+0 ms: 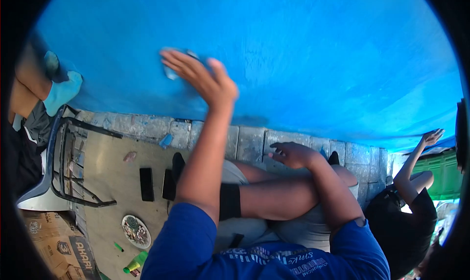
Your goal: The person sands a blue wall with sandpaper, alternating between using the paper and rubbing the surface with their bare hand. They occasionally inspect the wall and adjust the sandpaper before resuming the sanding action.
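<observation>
Scrap (pixel 170 73), pale and blurred, peeking from under the left hand's (pixel 211 83) outstretched fingers at the blue wall (pixel 303 50); long axis unclear! Left's nearer; right hand (pixel 295 155) hovers above the legs (pixel 279 200), fingers loosely bent, nothing visible in them.

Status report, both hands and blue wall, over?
Left hand: at blue wall, over pale item, identity unclear. Right hand: loosely open, off wall. Other person's hand far right, apparently not blocking.
</observation>
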The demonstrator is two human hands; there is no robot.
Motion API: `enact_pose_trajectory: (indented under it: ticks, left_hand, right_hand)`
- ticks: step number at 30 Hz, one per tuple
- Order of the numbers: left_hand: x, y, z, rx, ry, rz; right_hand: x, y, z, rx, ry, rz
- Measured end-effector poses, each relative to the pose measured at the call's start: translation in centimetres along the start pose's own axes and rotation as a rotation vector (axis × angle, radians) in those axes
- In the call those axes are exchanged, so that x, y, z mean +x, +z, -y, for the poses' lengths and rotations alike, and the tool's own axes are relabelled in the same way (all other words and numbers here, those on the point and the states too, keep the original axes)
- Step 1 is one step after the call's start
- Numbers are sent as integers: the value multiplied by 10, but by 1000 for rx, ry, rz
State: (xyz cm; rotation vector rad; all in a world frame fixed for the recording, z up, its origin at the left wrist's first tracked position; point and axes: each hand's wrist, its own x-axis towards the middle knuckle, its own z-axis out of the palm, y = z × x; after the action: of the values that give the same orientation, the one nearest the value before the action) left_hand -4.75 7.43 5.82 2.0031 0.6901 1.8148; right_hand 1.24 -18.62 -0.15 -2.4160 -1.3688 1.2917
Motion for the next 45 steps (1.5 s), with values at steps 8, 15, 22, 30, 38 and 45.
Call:
enact_pose_trajectory:
  ticks: [8,15,22,30,38,45]
  left_hand:
    - [5,-9,43,-5,94,6]
    - [6,-8,42,-32,83,5]
    - [6,-8,45,-18,101,11]
    - [4,-9,40,96,6,23]
    - [7,-10,31,51,-14,29]
    - [8,-13,35,20,12,22]
  right_hand:
    - [3,10,-24,-63,27,-98]
    - [1,1,-4,10,18,-8]
    - [3,4,-13,-20,18,-64]
    - [2,1,-9,-45,94,5]
    - [6,10,-16,-16,14,-31]
    - [2,8,-15,-1,-8,-45]
